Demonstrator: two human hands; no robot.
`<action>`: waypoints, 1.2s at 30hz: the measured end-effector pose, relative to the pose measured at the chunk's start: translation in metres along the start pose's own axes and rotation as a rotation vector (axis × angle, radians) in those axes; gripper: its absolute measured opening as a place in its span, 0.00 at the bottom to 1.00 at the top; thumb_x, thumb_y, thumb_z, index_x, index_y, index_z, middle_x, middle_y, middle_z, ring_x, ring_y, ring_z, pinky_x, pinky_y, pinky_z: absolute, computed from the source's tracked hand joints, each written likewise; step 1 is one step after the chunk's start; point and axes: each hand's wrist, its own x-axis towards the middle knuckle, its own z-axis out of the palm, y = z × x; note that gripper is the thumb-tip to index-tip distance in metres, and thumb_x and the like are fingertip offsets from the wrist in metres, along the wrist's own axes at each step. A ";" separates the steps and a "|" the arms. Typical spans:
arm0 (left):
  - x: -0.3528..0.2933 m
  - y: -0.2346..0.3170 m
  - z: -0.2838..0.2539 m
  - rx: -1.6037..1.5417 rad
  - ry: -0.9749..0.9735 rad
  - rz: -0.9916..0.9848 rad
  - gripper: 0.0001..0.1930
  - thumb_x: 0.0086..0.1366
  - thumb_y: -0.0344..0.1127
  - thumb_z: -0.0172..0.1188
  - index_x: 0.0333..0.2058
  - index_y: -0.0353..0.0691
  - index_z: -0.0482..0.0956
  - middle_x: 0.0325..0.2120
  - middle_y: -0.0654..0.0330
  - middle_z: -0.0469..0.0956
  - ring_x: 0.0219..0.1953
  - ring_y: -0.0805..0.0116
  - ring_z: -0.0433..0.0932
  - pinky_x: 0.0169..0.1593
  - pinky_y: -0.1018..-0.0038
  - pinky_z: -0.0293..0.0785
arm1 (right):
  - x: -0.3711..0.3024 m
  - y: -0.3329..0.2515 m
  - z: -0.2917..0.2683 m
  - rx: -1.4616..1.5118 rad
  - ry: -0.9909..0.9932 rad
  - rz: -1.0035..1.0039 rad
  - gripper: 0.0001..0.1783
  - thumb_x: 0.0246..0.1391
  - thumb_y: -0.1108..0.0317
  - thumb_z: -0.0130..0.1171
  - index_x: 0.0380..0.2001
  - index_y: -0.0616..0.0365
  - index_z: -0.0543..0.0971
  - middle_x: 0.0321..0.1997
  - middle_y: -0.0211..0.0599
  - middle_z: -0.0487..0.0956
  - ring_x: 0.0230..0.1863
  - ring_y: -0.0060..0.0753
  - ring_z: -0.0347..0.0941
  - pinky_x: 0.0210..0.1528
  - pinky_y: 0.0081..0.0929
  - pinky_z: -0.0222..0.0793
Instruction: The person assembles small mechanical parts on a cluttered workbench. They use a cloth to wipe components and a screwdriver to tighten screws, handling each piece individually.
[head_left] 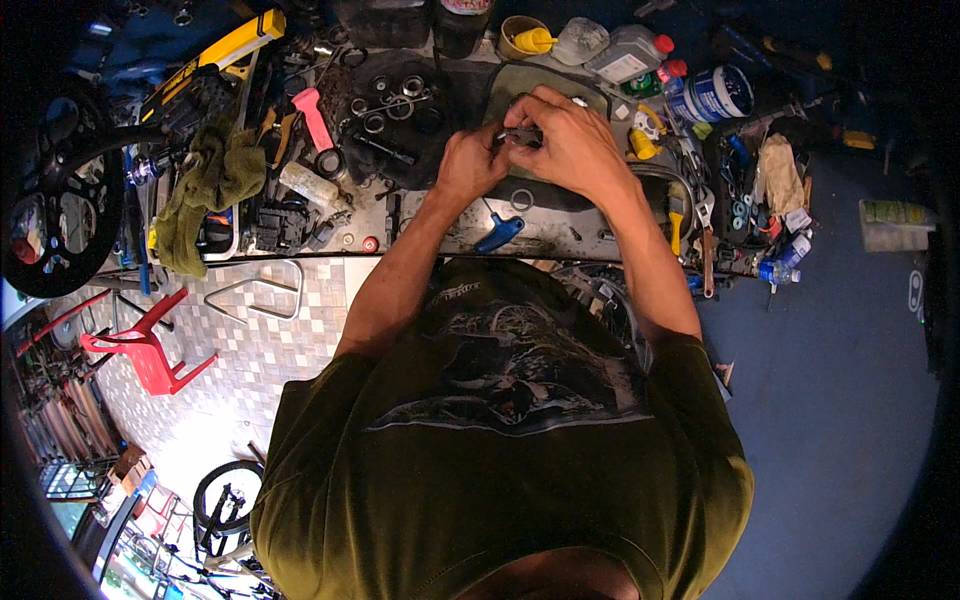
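Over the workbench my left hand [472, 160] and my right hand [572, 142] meet, fingers closed around a small dark metal part [523, 136]. The fingers cover most of it, so its exact kind cannot be told. Just below the hands a metal ring [521, 199] lies on the bench. Nearer to me is a blue-handled tool [500, 232] with a thin metal shaft. Left of my left hand, a dark cloth [392, 150] carries several metal rings and small parts. A greenish tray or mat [530, 82] lies beyond my right hand.
Tools crowd the cluttered bench: a pink-handled tool [313, 118], a green rag [205, 195] and a black wheel [58, 190] at left. A white-and-blue tub [712, 95] and a grey bottle [630, 55] stand at right. A red chair [150, 350] is on the tiled floor.
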 end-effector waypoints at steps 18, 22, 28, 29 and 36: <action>0.000 0.001 -0.001 0.039 -0.010 0.007 0.13 0.58 0.34 0.61 0.39 0.31 0.79 0.23 0.41 0.78 0.29 0.40 0.80 0.33 0.56 0.77 | -0.001 -0.001 0.003 -0.047 0.011 -0.006 0.16 0.44 0.63 0.65 0.37 0.55 0.78 0.39 0.36 0.77 0.42 0.48 0.78 0.43 0.43 0.73; 0.001 0.002 0.001 0.050 0.019 0.016 0.13 0.58 0.35 0.61 0.39 0.32 0.79 0.23 0.40 0.78 0.30 0.40 0.80 0.33 0.55 0.77 | 0.000 0.001 0.002 -0.022 -0.005 -0.012 0.17 0.43 0.62 0.66 0.37 0.57 0.78 0.41 0.40 0.77 0.43 0.52 0.78 0.44 0.47 0.74; 0.001 0.003 0.001 0.013 -0.009 -0.075 0.14 0.58 0.37 0.61 0.37 0.32 0.81 0.21 0.41 0.77 0.28 0.39 0.79 0.32 0.55 0.75 | -0.003 0.006 0.006 0.087 0.079 -0.032 0.16 0.42 0.67 0.66 0.38 0.54 0.80 0.36 0.35 0.77 0.39 0.43 0.78 0.40 0.36 0.74; 0.001 0.005 0.000 0.001 -0.023 -0.111 0.14 0.58 0.38 0.61 0.37 0.32 0.81 0.20 0.41 0.77 0.28 0.39 0.79 0.31 0.55 0.75 | -0.003 0.008 0.007 0.095 0.083 -0.029 0.16 0.42 0.68 0.66 0.38 0.54 0.80 0.36 0.35 0.77 0.39 0.42 0.78 0.40 0.35 0.74; 0.000 0.005 -0.002 -0.065 0.027 -0.039 0.14 0.58 0.38 0.60 0.37 0.32 0.82 0.19 0.41 0.76 0.24 0.42 0.79 0.28 0.60 0.74 | -0.006 0.014 0.007 0.094 0.090 -0.018 0.16 0.44 0.64 0.66 0.39 0.52 0.80 0.37 0.35 0.78 0.41 0.43 0.78 0.42 0.38 0.74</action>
